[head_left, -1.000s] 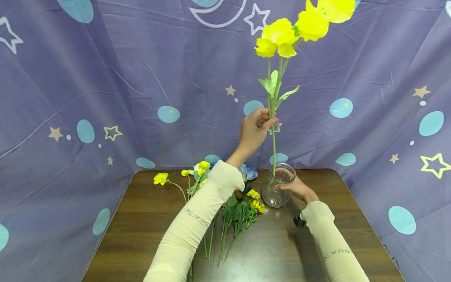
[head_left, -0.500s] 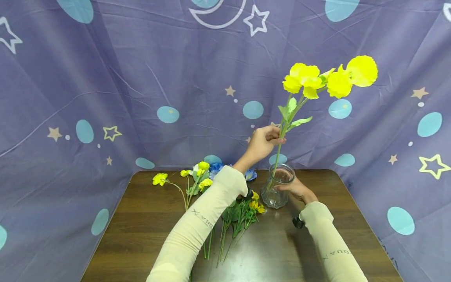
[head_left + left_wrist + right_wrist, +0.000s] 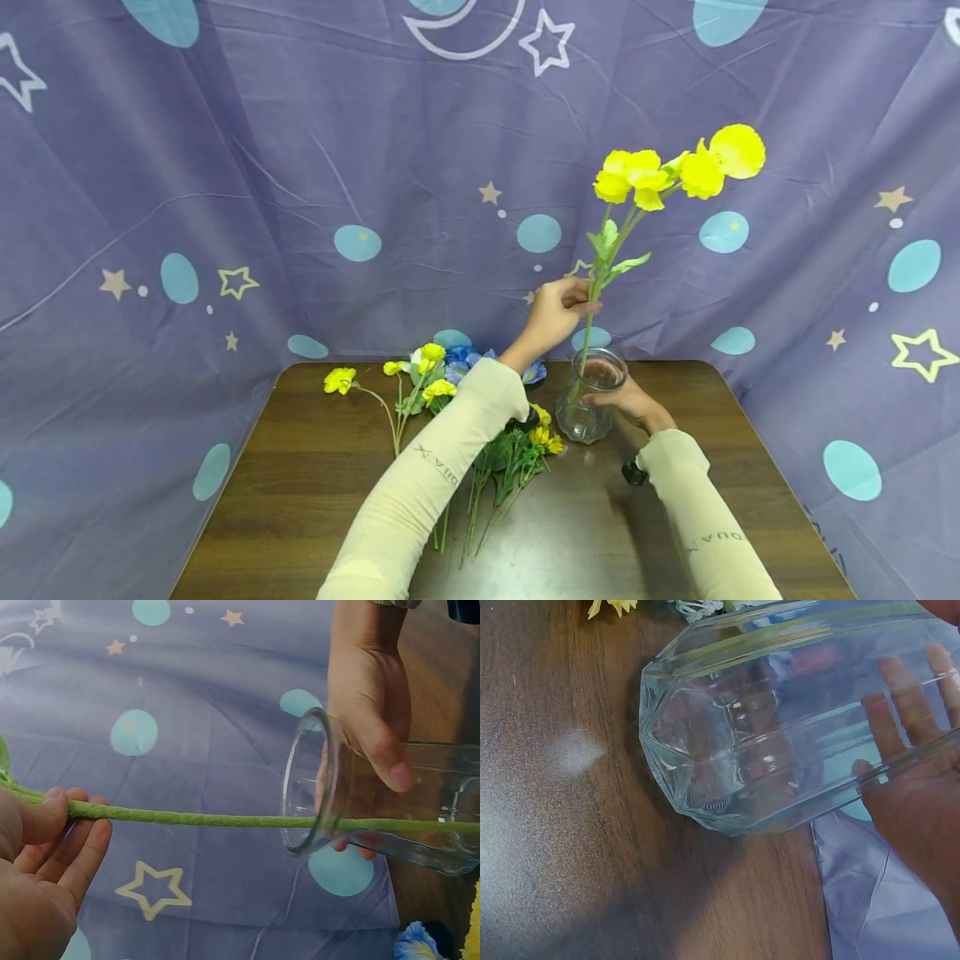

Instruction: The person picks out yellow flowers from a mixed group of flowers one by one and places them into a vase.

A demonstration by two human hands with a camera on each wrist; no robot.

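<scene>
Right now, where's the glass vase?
Head view: the glass vase is right of centre, toward the far edge of the table, gripped by the right hand on its right, with yellow flowers just to its left.

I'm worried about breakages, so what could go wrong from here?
The tall yellow flower leans right; if the right hand lets go, the flower's weight might tip the glass vase. The left hand pinches a thin stem, which may twist. The left sleeve overlaps the loose flowers in the head view and might brush them.
</scene>
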